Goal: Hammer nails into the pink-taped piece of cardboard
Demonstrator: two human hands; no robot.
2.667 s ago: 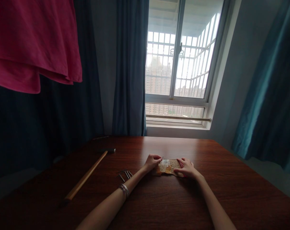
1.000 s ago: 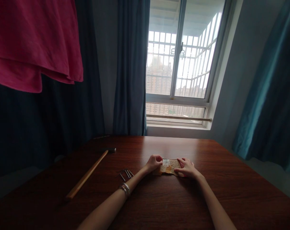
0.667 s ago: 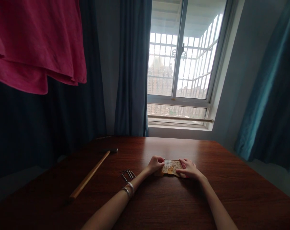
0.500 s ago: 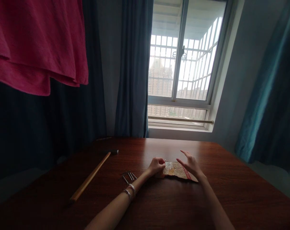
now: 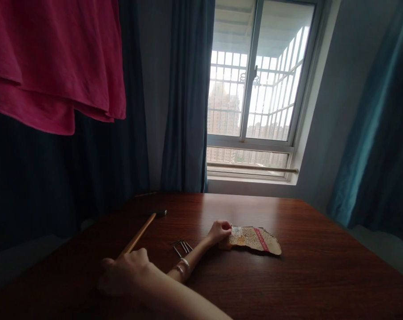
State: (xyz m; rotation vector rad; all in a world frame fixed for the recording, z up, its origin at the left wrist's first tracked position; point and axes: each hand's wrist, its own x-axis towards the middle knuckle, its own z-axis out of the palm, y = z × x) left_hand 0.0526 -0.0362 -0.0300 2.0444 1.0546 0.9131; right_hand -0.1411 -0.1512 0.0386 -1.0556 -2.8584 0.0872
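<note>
My left hand point(image 5: 220, 232) is closed in a pinch at the left end of a flat patterned piece point(image 5: 251, 238). A thin tip, apparently a nail point(image 5: 231, 226), stands up at its fingertips; most of it is hidden. The piece is speckled, with a red band and a rounded, notched right end. Reaching across my left forearm, my right hand point(image 5: 131, 271) is curled round the wooden handle of a hammer point(image 5: 139, 233), near its close end. The hammer lies on the table with its dark head pointing away.
Several loose nails point(image 5: 183, 246) lie on the brown wooden table point(image 5: 308, 266), just left of my left forearm. A pink cloth point(image 5: 61, 66) hangs at the upper left. Behind the table are a blue curtain point(image 5: 187, 98) and a barred window point(image 5: 251, 98).
My right hand has left the space above the patterned piece and crossed leftward to the hammer's handle, closing on it. My left hand keeps its pinch in place.
</note>
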